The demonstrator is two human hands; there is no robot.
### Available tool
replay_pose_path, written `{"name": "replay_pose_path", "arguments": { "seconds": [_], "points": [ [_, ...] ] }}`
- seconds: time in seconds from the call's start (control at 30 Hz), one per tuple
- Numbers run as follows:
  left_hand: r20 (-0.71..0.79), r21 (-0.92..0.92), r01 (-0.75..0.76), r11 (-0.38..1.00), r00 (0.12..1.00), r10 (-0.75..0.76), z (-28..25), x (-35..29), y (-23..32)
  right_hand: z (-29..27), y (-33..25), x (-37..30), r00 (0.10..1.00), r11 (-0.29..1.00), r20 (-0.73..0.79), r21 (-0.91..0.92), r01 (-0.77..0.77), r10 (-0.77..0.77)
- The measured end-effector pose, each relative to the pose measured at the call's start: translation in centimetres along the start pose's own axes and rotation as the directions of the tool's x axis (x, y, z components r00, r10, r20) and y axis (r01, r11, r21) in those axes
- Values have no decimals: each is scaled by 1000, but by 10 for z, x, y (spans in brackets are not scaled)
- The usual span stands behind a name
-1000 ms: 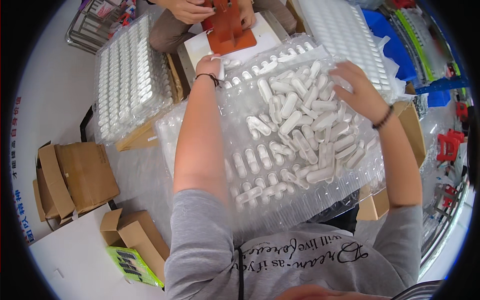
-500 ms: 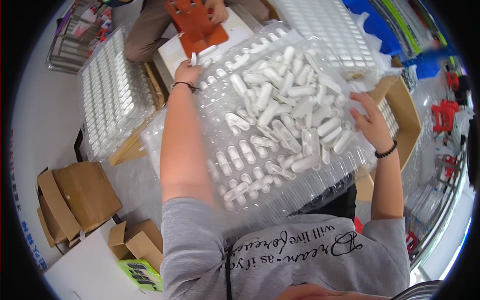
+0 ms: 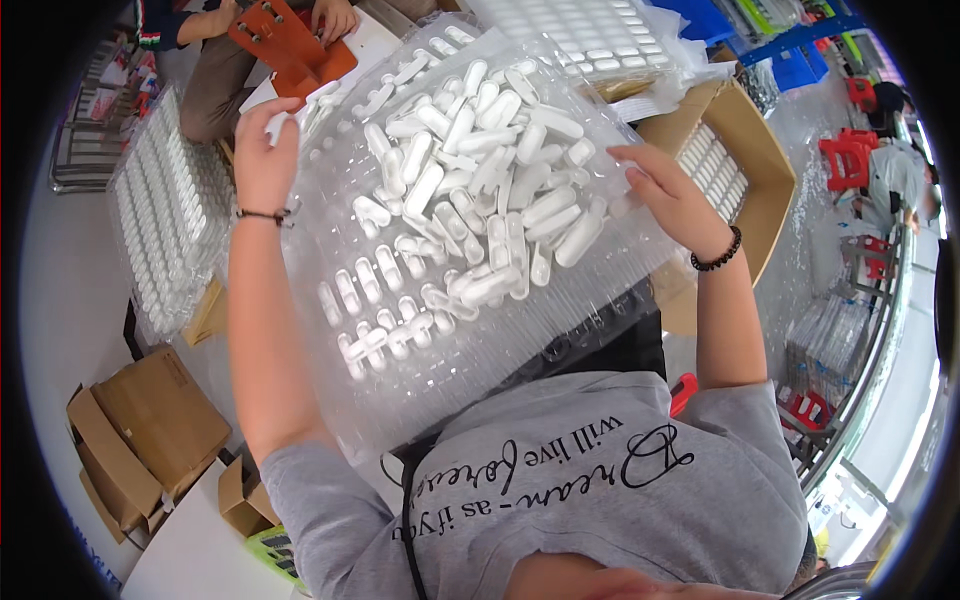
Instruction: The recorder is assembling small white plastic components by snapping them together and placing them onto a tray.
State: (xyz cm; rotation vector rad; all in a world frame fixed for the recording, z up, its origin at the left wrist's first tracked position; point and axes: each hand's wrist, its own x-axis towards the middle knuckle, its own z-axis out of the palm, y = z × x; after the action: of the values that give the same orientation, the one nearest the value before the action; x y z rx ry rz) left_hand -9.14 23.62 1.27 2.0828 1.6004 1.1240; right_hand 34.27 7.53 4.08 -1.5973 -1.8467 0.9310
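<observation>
Workshop, cardboard boxes [image 3: 175, 425], stacked plastic trays [image 3: 198, 285]

You have before you a clear plastic tray [image 3: 440, 365] heaped with loose white oblong pieces [image 3: 424, 189] lying every which way, others in rows at its near left.

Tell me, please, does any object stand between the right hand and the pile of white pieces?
Nothing visible stands in the way: between the right hand, at the tray's right side, and the pile of white pieces is only bare clear plastic of the tray.
</observation>
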Motion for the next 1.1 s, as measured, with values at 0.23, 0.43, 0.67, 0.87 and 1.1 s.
{"name": "replay_pose_path", "arguments": {
  "seconds": [0.23, 0.43, 0.67, 0.87, 1.1],
  "points": [
    [680, -135, 175, 975, 732, -38, -22, -114, 154, 8, 0, -31, 975, 857, 44, -470, 212, -217],
    [522, 44, -13, 999, 853, -12, -13, -196, 155, 26, -14, -37, 953, 794, -123, -588, 155, -277],
    [463, -542, 429, 722, 870, -169, -40, -236, 147, 119, -104, -51, 1000, 883, 0, 469, 6, -7],
    [527, -808, 571, 144, 811, -256, -35, -250, 123, 171, -147, -37, 947, 895, 133, 387, 222, -292],
    [398, -851, 512, 115, 773, -495, -32, -250, 123, 163, -112, -35, 830, 803, 300, -244, 543, -470]
  ]
}}
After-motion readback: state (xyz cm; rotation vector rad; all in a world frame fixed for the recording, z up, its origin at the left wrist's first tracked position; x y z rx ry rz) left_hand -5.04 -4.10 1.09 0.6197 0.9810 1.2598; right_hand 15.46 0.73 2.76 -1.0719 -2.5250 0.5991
